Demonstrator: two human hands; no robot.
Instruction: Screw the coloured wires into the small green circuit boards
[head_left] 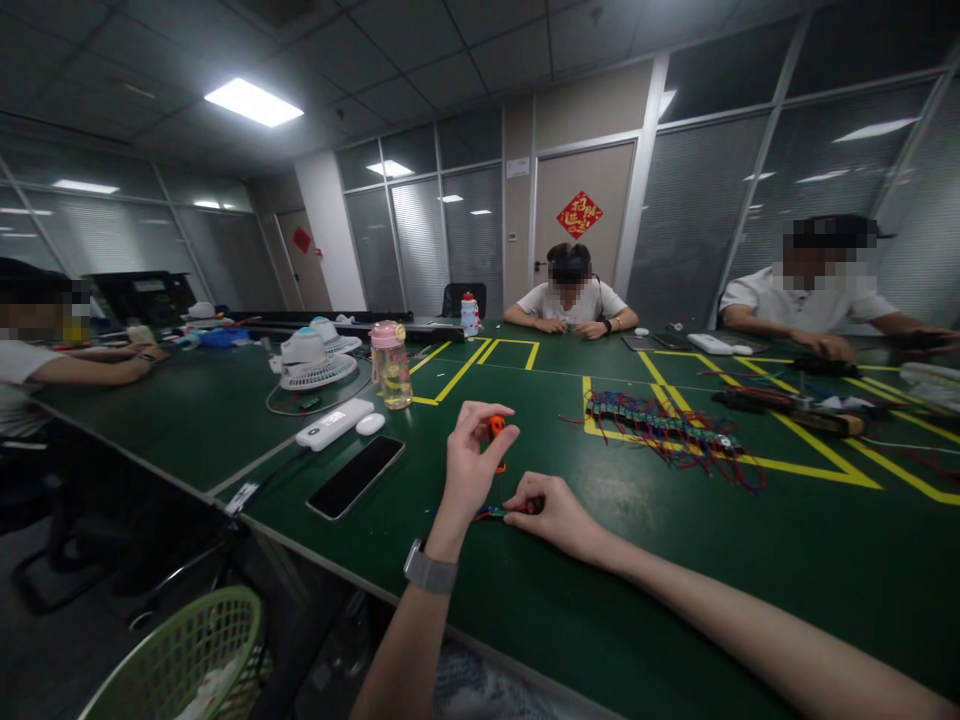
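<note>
Raised over the green table [600, 600], my left hand [476, 455] has its fingers curled round a small orange object [495, 428], with an orange tip hanging below. My right hand [551, 515] is low at the tabletop, its fingers pinched at a small green circuit board [493, 512] with thin coloured wires. Something dark red shows between the right fingers, too small to name. A thin reddish wire runs up from the board towards the orange object. A long row of green boards with red and blue wires [660, 425] lies further right on the table.
A black phone [356, 478], white power strip [335, 424], pink-lidded bottle [391, 365] and white fans [315, 358] stand to the left. Yellow tape marks the table. Black tools [810, 412] lie at the right. Several people sit around the table. A green basket [187, 650] is below left.
</note>
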